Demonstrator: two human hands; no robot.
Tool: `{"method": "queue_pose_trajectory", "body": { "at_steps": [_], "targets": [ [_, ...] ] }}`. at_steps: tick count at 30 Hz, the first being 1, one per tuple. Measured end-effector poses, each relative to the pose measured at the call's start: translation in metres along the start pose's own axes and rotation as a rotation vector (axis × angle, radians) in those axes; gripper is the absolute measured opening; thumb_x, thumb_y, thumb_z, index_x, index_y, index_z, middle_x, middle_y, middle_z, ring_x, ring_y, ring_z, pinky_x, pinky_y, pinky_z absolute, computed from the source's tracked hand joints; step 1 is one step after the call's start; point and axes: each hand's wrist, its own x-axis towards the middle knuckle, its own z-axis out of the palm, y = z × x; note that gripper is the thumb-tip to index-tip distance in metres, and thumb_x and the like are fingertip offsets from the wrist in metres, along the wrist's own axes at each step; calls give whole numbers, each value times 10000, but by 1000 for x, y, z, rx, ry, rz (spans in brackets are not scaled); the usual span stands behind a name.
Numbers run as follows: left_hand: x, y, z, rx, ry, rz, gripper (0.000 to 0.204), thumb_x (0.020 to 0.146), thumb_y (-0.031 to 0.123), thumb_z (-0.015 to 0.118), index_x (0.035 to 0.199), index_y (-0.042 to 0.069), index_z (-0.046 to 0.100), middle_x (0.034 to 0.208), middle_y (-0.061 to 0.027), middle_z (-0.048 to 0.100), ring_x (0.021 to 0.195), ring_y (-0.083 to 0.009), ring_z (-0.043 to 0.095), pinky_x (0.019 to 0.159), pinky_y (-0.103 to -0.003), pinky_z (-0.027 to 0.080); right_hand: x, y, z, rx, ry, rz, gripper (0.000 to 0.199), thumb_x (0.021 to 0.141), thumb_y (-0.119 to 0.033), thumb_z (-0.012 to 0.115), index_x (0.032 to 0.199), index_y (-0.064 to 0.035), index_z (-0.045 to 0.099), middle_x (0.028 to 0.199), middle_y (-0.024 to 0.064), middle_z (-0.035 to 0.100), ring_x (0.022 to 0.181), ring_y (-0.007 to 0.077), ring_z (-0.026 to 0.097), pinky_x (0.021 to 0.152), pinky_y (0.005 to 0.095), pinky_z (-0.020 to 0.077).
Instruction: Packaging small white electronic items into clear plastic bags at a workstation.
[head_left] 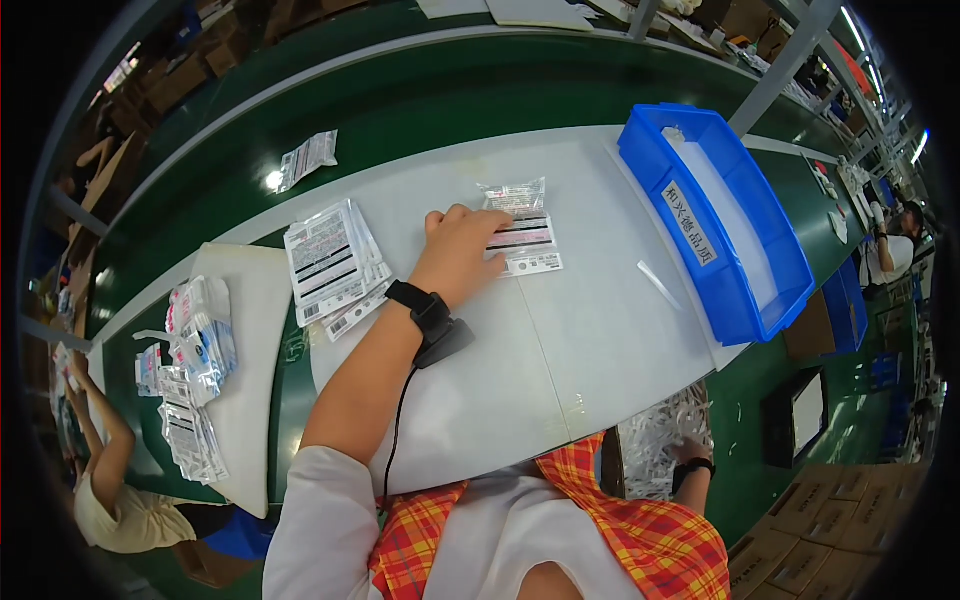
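Note:
My left hand (462,250) rests on the near-middle of the white board, at the left edge of a clear-topped printed packet (527,235). Its thumb and index finger are spread apart on the packet, which lies flat; the other fingers are bent. Left of this hand, several similar packets (328,258) lie in a fanned stack. Low at the right, my right hand (690,450) is over a box of thin white strips (650,450) below the board's edge. Its fingers are partly hidden among the strips, so their grip is unclear.
A long blue bin (722,225) with a white label stands at the board's right side, near a loose clear strip (660,285). One packet (308,160) lies on the green surface beyond. More packets (195,365) are piled at left, near another person (120,500). Cartons (820,515) are stacked lower right.

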Motion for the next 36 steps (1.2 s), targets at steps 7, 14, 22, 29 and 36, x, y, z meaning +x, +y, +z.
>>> {"method": "queue_pose_trajectory", "body": {
  "at_steps": [7,14,22,29,36],
  "targets": [
    [-11,-9,5,91,93,81,287,746,195,701,1021,129,647,1020,-41,612,1026,-230,494,933,-424,297,-93,-384,-108,89,112,-381,274,896,-202,572,762,37,572,705,75,588,663,151,526,594,311,387],
    [-23,-6,7,289,143,34,451,734,343,742,1095,94,636,1100,-25,561,1045,-229,477,907,-416,328,-54,-594,17,-92,-80,-877,356,901,-256,629,1097,38,589,1015,154,622,904,225,587,771,309,469],
    [-28,4,9,324,166,-53,481,746,394,714,1067,42,649,1046,-70,561,1010,-236,482,946,-422,307,16,-635,57,-636,-292,-853,410,856,-261,661,1077,68,557,952,210,602,876,276,594,702,347,484],
    [-25,23,24,585,35,-189,407,817,251,592,1143,15,654,1167,-163,560,1102,-304,470,987,-445,274,68,-701,30,459,-456,-548,262,871,-178,621,1048,10,578,1055,102,612,973,188,590,809,291,484],
    [-18,21,32,518,30,-194,367,864,186,532,1178,24,632,1254,-175,548,1142,-307,472,1004,-438,282,1,-786,140,409,-842,-811,303,906,-116,561,1190,-14,539,1046,108,649,967,194,640,881,306,511]
  ]
}}
